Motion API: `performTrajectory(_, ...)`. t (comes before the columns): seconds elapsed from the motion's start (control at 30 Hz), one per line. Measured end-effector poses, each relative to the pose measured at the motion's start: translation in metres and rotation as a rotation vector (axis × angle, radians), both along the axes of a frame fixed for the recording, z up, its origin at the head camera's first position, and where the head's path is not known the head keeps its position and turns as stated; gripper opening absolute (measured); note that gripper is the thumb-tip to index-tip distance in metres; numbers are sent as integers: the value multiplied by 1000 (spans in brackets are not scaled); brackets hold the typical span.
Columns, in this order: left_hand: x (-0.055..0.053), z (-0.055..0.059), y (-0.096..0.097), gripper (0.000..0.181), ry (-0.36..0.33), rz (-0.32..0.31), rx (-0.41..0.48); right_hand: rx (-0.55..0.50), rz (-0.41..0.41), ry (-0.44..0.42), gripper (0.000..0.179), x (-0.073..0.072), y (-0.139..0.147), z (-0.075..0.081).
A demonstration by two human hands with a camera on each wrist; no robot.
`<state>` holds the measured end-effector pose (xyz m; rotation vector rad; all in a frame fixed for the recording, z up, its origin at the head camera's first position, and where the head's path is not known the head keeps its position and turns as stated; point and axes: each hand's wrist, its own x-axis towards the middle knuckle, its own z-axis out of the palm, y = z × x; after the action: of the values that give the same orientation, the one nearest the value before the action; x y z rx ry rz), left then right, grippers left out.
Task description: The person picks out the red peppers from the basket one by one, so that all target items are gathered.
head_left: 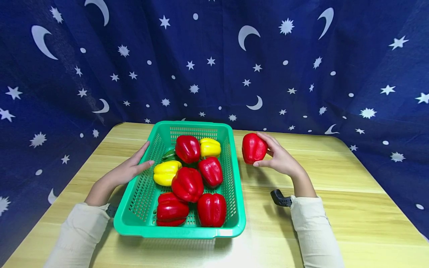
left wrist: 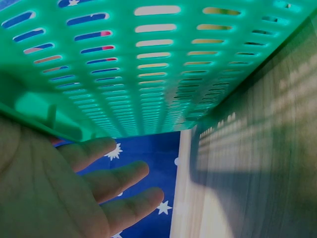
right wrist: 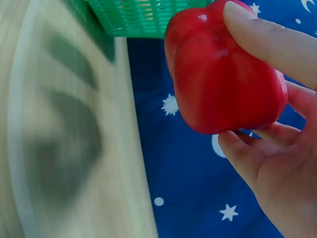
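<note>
In the head view a red bell pepper [head_left: 253, 148] is held up off the table, right of the green basket [head_left: 239, 208]. My right hand [head_left: 280, 158] grips it from the right, thumb on the near side. The right wrist view shows the fingers behind and under the pepper [right wrist: 225, 74]. At the basket's left rim rests my left hand [head_left: 125, 169], its thumb over the edge and its other fingers loosely extended along the outside wall. Inside the basket lie several red peppers [head_left: 187, 184], two yellow peppers [head_left: 167, 173] and a green pepper [head_left: 169, 154], partly hidden.
The wooden table [head_left: 352, 208] extends on both sides of the basket. A dark blue curtain [head_left: 214, 44] with moons and stars hangs behind it. A black wrist-camera mount [head_left: 280, 198] juts out beside the right wrist.
</note>
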<state>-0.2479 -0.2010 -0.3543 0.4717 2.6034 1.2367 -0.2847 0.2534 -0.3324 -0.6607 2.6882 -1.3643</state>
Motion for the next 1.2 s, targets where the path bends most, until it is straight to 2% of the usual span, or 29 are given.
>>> performTrajectory(0.53,2,3,2,74,-9,6,-1,2,0,-57,93,-13,7,-23)
performTrajectory(1.2,2,2,1,74,-10,5,2,61,4,-141,94,-19,7,-43)
